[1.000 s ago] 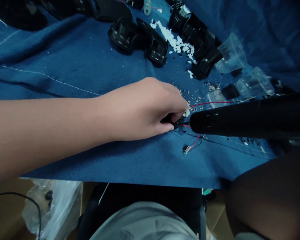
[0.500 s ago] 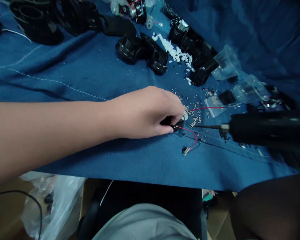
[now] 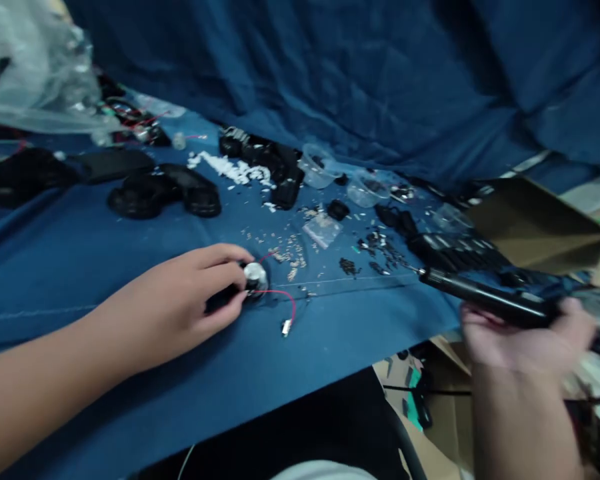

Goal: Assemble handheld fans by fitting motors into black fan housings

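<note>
My left hand [image 3: 185, 307] rests on the blue cloth, its fingers closed round a small black part with a round white piece [image 3: 255, 275] at its end. A red wire [image 3: 286, 295] curves from that part to a small white-and-silver end piece [image 3: 286, 327] lying on the cloth. At the right, my right hand [image 3: 525, 343] grips a black electric screwdriver [image 3: 485, 295] from below. Its thin bit points left, over the cloth near a pile of small dark screws [image 3: 349, 267]. Lighter small screws [image 3: 293, 257] lie scattered just beyond the left fingers.
Black plastic housings [image 3: 195, 190] and white crumbs [image 3: 235, 168] lie farther back. Clear cups [image 3: 316, 167], a small clear bag [image 3: 323, 229] and an open cardboard box [image 3: 535, 223] stand toward the right. A plastic bag [image 3: 35, 73] is at the upper left.
My view has swung to the right. The screwdriver has moved right, away from the part in my left hand, and my right hand has come into sight. The left hand still holds the part.
</note>
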Demonstrator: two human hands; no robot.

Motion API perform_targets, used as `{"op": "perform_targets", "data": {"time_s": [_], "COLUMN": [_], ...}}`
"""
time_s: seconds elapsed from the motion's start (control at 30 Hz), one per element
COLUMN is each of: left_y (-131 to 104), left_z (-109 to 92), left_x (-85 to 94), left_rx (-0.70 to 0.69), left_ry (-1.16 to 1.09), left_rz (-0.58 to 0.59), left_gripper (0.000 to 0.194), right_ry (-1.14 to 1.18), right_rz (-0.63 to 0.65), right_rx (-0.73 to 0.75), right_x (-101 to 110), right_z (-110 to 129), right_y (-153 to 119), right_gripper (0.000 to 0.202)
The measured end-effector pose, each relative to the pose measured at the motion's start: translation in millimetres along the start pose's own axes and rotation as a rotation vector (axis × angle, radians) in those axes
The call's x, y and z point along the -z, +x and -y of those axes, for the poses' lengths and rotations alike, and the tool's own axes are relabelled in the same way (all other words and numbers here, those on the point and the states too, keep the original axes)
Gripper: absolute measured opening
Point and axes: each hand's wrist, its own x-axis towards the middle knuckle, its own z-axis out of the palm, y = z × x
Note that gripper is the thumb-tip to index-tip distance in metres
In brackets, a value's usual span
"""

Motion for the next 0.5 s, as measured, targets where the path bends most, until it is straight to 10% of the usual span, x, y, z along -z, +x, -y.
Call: {"op": "perform_targets", "data": {"time_s": [0.13,0.5], "left_y": [-2,0], "left_z": [14,17], "left_x": [-6.3,0.0], "left_rx": [0.101,0.084], "left_ry": [0.049,0.115], "left_rz": [0.008,-0.013], "left_gripper": [0.032,0.03], "right_ry": [-0.105,-0.239], "right_rz": [0.406,0.359], "right_rx": [0.326,0.385], "right_x": [-2,4], "right_z": [16,-10], "right_y": [9,37], "right_gripper": [0.031,0.046]}}
